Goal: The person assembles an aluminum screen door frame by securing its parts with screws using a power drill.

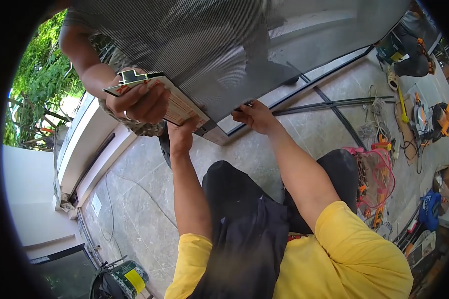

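Note:
A dark mesh screen panel (204, 55) is held up in front of me, tilted, with a metal frame profile (180, 108) along its near left edge. Red-printed film covers that profile. My left hand (181, 137) is closed round the profile's lower part, near the corner. At the mesh's lower edge, my right hand (257, 117) has its fingers curled in, pinching the screen; its fingertips are partly hidden. Just above my left hand, another person's hand (139, 102), with a ring on it, grips the profile's upper end.
Long dark bars (329, 103) lie crossed on the grey tiled floor (149, 187). At right are a pink-rimmed clear bag (376, 174), a yellow-handled tool (402, 102) and an orange-black power tool (441, 119). A cable (139, 192) trails left; a bucket (129, 276) stands lower left.

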Demonstrator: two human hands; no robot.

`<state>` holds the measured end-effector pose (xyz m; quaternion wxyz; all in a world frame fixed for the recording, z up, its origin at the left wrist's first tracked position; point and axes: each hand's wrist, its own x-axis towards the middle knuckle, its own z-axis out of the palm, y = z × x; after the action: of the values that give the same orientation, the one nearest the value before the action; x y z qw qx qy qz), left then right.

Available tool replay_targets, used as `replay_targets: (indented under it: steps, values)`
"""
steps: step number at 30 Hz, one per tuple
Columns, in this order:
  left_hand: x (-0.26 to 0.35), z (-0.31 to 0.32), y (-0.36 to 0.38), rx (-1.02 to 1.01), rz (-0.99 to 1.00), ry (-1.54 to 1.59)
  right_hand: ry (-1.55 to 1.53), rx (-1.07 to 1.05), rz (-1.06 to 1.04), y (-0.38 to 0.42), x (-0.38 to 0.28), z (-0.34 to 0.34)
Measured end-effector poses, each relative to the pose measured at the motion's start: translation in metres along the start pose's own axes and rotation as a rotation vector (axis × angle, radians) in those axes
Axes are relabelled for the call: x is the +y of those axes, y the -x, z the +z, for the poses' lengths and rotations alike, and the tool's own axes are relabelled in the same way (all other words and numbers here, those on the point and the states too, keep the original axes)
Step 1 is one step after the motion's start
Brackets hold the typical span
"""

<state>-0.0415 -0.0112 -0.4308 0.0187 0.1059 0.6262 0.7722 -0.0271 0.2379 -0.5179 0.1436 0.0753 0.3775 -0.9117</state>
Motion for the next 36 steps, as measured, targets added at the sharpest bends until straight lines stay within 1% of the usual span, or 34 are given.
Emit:
replay_targets:
  steps: [2,5,8,10,12,15,21,23,25,27,29,32,34,36]
  values:
    - [0.002,0.0,0.001,0.011,-0.01,-0.041,-0.019,0.133,0.031,0.0,0.007,-0.001]
    - [0.005,0.0,0.001,-0.002,-0.022,-0.084,0.038,0.207,0.084,-0.004,0.018,-0.013]
    - [0.01,0.005,0.003,0.04,-0.024,-0.047,0.054,0.22,0.154,-0.013,0.029,-0.027]
    - [0.014,0.008,0.004,0.047,-0.053,-0.061,0.033,0.262,0.155,-0.019,0.034,-0.031]
    - [0.012,0.008,0.003,0.005,-0.012,-0.039,0.014,0.295,0.162,-0.017,0.038,-0.031]
    - [0.007,-0.004,0.001,-0.032,-0.032,-0.101,-0.047,0.299,0.183,-0.014,0.049,-0.041]
    - [0.004,-0.001,0.001,-0.036,-0.024,-0.018,0.015,0.393,0.19,-0.021,0.068,-0.055]
    - [0.003,-0.005,0.003,-0.022,-0.032,-0.043,0.019,0.462,0.217,-0.021,0.076,-0.061]
    - [0.003,-0.004,0.006,-0.015,-0.05,-0.07,0.012,0.453,0.224,-0.026,0.082,-0.068]
    - [0.007,0.002,0.009,0.057,-0.046,-0.168,0.007,0.454,0.223,-0.028,0.09,-0.074]
    - [0.006,0.001,0.008,0.061,-0.043,-0.154,0.05,0.493,0.227,-0.033,0.093,-0.076]
    - [0.002,-0.001,0.01,0.097,-0.049,-0.169,0.027,0.444,0.226,-0.034,0.1,-0.086]
    - [0.002,0.001,0.013,0.126,-0.051,-0.191,0.019,0.469,0.239,-0.036,0.106,-0.088]
    - [0.004,0.005,0.013,0.118,-0.006,-0.149,0.024,0.483,0.237,-0.039,0.106,-0.087]
